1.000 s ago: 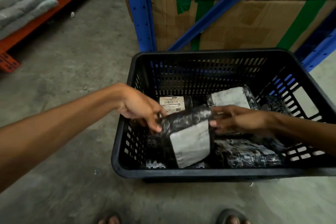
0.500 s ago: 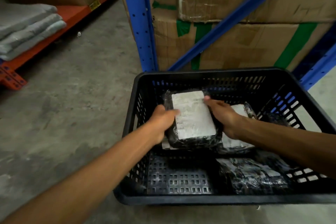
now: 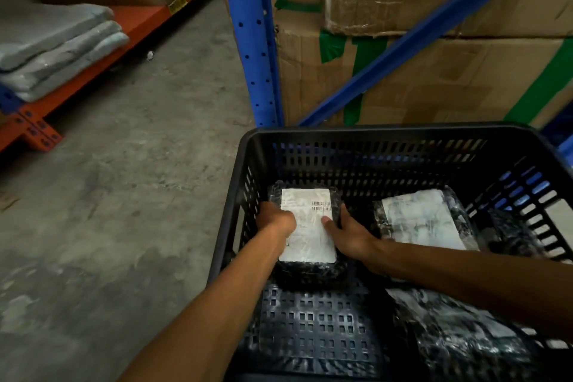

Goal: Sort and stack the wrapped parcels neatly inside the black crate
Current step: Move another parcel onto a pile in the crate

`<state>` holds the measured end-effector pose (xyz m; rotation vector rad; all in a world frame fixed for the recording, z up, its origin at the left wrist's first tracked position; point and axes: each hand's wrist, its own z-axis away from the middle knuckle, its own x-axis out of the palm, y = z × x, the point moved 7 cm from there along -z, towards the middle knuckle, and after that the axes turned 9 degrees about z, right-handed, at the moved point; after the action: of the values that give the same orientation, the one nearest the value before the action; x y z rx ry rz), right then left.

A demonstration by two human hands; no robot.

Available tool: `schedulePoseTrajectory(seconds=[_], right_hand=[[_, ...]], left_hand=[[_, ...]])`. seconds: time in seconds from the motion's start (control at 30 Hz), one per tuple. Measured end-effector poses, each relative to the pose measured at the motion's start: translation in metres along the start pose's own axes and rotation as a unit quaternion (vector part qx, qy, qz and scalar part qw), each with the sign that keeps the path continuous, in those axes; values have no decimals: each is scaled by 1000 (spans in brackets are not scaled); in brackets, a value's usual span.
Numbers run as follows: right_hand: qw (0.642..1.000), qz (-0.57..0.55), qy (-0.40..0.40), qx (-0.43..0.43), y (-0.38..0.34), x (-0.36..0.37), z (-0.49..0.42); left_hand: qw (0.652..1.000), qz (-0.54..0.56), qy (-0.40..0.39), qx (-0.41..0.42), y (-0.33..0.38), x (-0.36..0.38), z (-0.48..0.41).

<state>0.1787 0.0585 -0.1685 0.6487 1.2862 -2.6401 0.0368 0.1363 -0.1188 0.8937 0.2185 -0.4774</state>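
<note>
The black crate [image 3: 384, 133] stands on the concrete floor against a blue rack. In its far left corner lies a black-wrapped parcel [image 3: 310, 245] with a white label facing up. My left hand [image 3: 276, 222] grips its left edge and my right hand [image 3: 348, 231] holds its right edge, thumb on the label. A second labelled parcel [image 3: 424, 220] lies flat at the far right. A third wrapped parcel [image 3: 459, 332] lies at the near right, partly under my right forearm. Another dark parcel [image 3: 511, 236] leans by the right wall.
A blue rack upright [image 3: 251, 40] and diagonal brace [image 3: 434, 25] stand just behind the crate, with taped cardboard boxes [image 3: 434, 77] behind them. An orange shelf beam [image 3: 93, 56] at the left carries folded grey pads [image 3: 55, 46]. The crate's near left floor [image 3: 316, 326] shows bare grid.
Both hands carried the labelled parcel from the crate's near side to the far left corner and lowered it flat, label up. The camera has tilted up and leaned closer.
</note>
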Motion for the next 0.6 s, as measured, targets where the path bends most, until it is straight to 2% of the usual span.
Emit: schedulePoseTrajectory(seconds=[0.13,0.17,0.23,0.33,0.4,0.47,0.53,0.6], right_hand=[[980,191,-44,14,-17,-16,2],[962,270,-48,-3,-23,-26,8],[909,407,-17,-92,-39,-50,24],[846,493,29,-202,-50,-87,56],[814,535,39,-224,-44,-112,74],[782,582,24,-220,-28,-133,92],[745,636,-5,-202,-7,-143,108],[708,684,-22,-175,18,-146,118]], left_hand=[[994,-21,98,34,9,-6,7],[991,-16,119,57,12,-8,11],[980,-37,153,125,17,-8,24],[939,-148,145,273,35,15,51],[923,-169,59,341,45,45,66],[898,-223,-88,368,44,88,80],[848,-330,-220,352,23,129,96],[803,-416,-273,329,-2,155,104]])
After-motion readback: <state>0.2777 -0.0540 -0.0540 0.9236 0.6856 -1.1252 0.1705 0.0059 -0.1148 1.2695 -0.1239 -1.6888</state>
